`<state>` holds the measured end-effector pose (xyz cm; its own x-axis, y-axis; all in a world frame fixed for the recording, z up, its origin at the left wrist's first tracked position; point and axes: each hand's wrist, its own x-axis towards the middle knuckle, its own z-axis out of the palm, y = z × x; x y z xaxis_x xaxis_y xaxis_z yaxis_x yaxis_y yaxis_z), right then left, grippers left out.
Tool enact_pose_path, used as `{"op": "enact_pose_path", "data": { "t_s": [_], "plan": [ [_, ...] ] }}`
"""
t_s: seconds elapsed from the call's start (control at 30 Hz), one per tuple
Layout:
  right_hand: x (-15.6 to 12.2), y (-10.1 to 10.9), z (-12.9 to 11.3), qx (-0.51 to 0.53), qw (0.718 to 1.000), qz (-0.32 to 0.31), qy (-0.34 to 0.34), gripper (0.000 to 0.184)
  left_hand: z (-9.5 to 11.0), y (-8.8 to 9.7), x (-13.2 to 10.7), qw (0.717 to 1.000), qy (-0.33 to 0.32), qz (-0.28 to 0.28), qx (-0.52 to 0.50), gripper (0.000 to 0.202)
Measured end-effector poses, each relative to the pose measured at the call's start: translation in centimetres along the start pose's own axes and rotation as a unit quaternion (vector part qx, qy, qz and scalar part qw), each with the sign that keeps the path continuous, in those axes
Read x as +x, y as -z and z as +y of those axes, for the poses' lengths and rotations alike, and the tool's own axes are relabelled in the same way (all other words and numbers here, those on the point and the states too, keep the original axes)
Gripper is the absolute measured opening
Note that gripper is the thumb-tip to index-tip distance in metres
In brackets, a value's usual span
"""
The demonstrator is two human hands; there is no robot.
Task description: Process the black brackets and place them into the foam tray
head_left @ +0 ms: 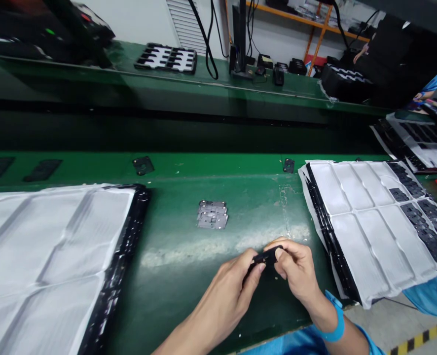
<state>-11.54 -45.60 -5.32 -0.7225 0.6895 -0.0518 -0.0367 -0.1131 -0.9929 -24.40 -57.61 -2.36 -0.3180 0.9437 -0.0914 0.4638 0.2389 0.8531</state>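
Observation:
Both my hands meet over the green bench near its front edge and pinch one small black flat part [266, 257] between them. My left hand [232, 291] grips its left end with thumb and fingers. My right hand [295, 266], a blue band on its wrist, holds the right end. A short stack of small grey metal plates [212, 215] lies on the bench beyond my hands, apart from them.
A white-lined black tray [48, 256] lies at the left. Another tray stack [366, 222] at the right holds several black parts along its far side. Two small black parts [143, 165] [288, 165] rest by the conveyor edge. A tray [166, 58] sits across the belt. Another person's blue sleeve [431, 86] shows far right.

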Motion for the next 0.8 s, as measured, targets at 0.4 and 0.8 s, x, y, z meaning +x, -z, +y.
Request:
{"op": "enact_pose_path", "data": {
  "t_s": [0.4, 0.8],
  "plan": [
    [0.0, 1.1, 0.2, -0.029, 0.998, -0.056, 0.021, 0.034, -0.3, 0.1, 0.6, 1.000, 0.014, -0.012, -0.008, 0.026],
    [-0.3, 2.0, -2.6, -0.220, 0.970, -0.073, 0.075, 0.028, -0.1, -0.1, 1.0, 0.993, 0.047, 0.005, -0.106, 0.036]
  ]
}}
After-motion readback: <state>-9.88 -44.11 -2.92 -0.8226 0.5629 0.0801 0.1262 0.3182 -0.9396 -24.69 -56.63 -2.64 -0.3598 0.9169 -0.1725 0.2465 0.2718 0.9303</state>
